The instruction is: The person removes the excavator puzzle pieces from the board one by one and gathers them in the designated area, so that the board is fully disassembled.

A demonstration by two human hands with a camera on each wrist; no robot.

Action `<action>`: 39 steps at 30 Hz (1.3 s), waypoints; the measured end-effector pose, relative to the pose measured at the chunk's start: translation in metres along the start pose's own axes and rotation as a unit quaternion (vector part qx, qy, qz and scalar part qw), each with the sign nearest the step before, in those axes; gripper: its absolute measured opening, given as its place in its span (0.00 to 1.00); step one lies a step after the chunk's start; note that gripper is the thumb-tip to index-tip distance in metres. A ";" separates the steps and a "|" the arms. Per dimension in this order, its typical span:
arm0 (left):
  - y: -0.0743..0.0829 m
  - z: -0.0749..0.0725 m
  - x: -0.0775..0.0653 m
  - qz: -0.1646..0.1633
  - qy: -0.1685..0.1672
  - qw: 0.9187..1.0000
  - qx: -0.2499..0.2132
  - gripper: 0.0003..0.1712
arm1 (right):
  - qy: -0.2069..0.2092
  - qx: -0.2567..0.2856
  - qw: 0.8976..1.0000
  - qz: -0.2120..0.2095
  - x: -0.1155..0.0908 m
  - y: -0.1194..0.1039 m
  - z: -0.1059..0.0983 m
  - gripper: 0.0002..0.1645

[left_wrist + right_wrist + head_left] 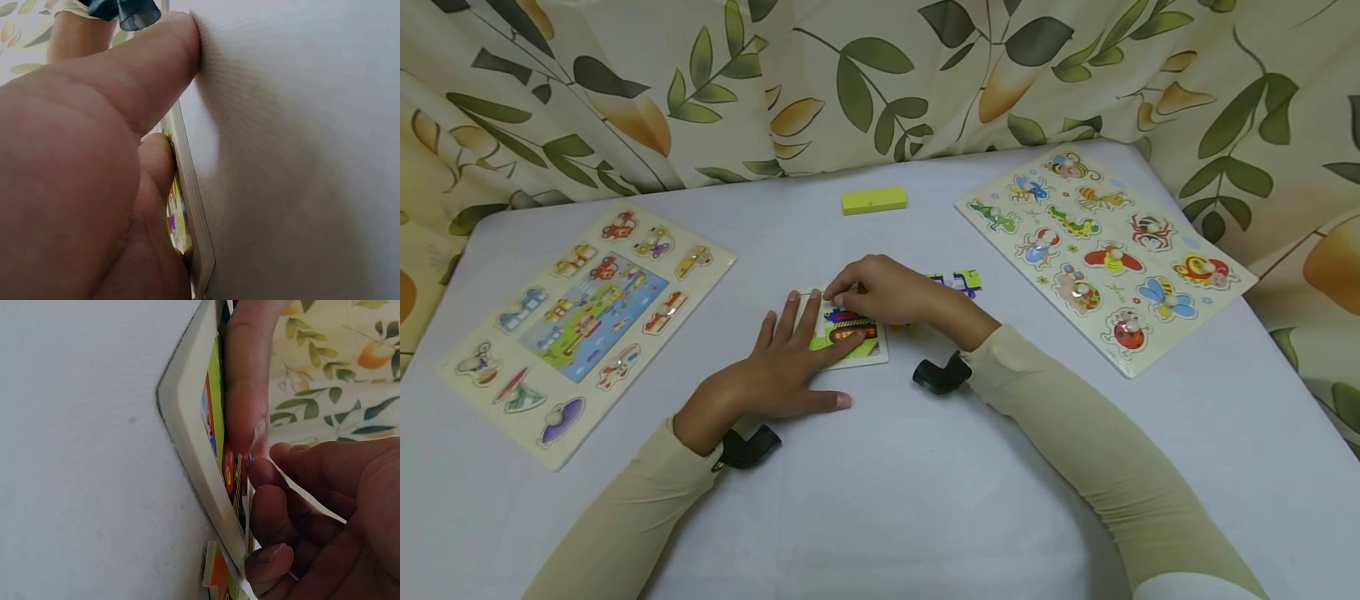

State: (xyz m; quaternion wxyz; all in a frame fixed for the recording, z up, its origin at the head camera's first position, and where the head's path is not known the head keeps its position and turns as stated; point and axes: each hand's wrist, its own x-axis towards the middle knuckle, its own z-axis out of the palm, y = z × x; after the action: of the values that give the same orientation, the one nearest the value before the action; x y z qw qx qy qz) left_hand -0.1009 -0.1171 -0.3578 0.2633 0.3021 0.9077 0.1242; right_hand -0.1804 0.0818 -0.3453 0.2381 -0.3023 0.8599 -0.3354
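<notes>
A small jigsaw tray with a pale rim and a vehicle picture lies mid-table. My left hand spreads over its left side, the index finger pressing across the picture and the thumb on the cloth. My right hand bends over the tray's upper part, its thumb and index fingertips close together. In the right wrist view its curled fingers are right at the tray's edge; I cannot tell whether they pinch a piece. Loose jigsaw pieces lie to the right, partly behind the right wrist.
A knob puzzle board of vehicles lies at the left, and one of insects at the right. A yellow-green block sits toward the back edge. Leaf-patterned curtain hangs behind the white-covered table.
</notes>
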 end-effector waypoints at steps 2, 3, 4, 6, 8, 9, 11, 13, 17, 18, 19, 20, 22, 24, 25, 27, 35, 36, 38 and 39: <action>0.000 0.000 0.000 0.001 0.002 1.000 0.000 0.46 | 0.006 0.001 1.000 -0.002 0.000 0.001 0.001 0.14; 0.000 0.000 0.000 0.001 0.003 1.000 0.000 0.47 | 0.008 0.002 1.000 -0.004 0.001 0.001 0.002 0.14; 0.000 0.001 0.000 0.001 0.004 1.000 0.001 0.47 | 0.010 0.003 1.000 -0.006 0.001 0.002 0.002 0.14; -0.001 0.001 0.000 0.005 0.006 1.000 0.003 0.47 | 0.013 0.006 1.000 -0.011 0.002 0.002 0.004 0.14; 0.000 0.001 0.000 0.008 0.008 1.000 0.003 0.47 | 0.014 0.009 1.000 -0.013 0.002 0.002 0.004 0.14; 0.000 0.001 0.000 0.009 0.008 1.000 0.003 0.47 | 0.014 0.009 1.000 -0.013 0.002 0.002 0.005 0.14; 0.000 0.001 0.000 0.011 0.009 1.000 0.004 0.46 | 0.014 0.009 1.000 -0.013 0.001 0.001 0.005 0.15; 0.000 0.001 0.000 0.010 0.009 1.000 0.003 0.47 | 0.012 0.005 1.000 -0.009 0.001 -0.001 0.005 0.14; 0.000 0.001 0.001 0.009 0.011 1.000 0.001 0.47 | 0.005 -0.011 1.000 -0.002 0.000 -0.002 0.004 0.14; 0.001 0.001 0.001 0.010 0.012 1.000 0.000 0.47 | 0.002 -0.015 1.000 0.000 0.000 -0.002 0.003 0.14; 0.001 0.001 0.001 0.011 0.012 1.000 -0.001 0.47 | 0.000 -0.019 1.000 0.001 0.000 -0.002 0.003 0.14; 0.001 0.001 0.001 0.011 0.013 1.000 -0.002 0.47 | -0.003 -0.023 1.000 0.003 0.000 -0.002 0.003 0.14; 0.001 0.001 0.001 0.011 0.013 1.000 -0.005 0.47 | -0.008 -0.029 1.000 0.005 0.000 -0.003 0.003 0.14; 0.001 0.001 0.000 0.010 0.015 1.000 -0.006 0.48 | -0.011 -0.035 0.999 0.006 0.000 -0.002 0.002 0.15; 0.001 0.001 0.000 0.010 0.016 1.000 -0.006 0.48 | -0.012 -0.034 0.999 0.005 0.000 -0.002 0.001 0.15; 0.001 0.001 0.000 0.009 0.019 1.000 -0.005 0.48 | -0.014 -0.029 0.999 0.000 0.000 -0.001 0.000 0.15; 0.001 0.000 -0.001 0.012 0.025 1.000 0.002 0.47 | -0.019 -0.003 1.000 -0.007 0.001 0.002 -0.002 0.15; 0.002 0.000 -0.001 0.011 0.026 1.000 0.003 0.47 | -0.019 -0.001 1.000 -0.007 0.001 0.002 -0.002 0.16; 0.002 0.000 -0.001 0.010 0.028 1.000 0.006 0.47 | -0.019 0.004 1.000 -0.005 0.002 0.002 -0.003 0.16; 0.002 0.000 -0.001 0.010 0.029 1.000 0.007 0.47 | -0.019 0.005 1.000 -0.004 0.002 0.002 -0.003 0.16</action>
State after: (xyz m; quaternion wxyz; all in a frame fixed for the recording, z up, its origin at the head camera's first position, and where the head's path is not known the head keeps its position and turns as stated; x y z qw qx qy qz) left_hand -0.0990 -0.1166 -0.3566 0.2333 0.3092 0.9129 0.1292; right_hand -0.1847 0.0828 -0.3457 0.2545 -0.3108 0.8523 -0.3349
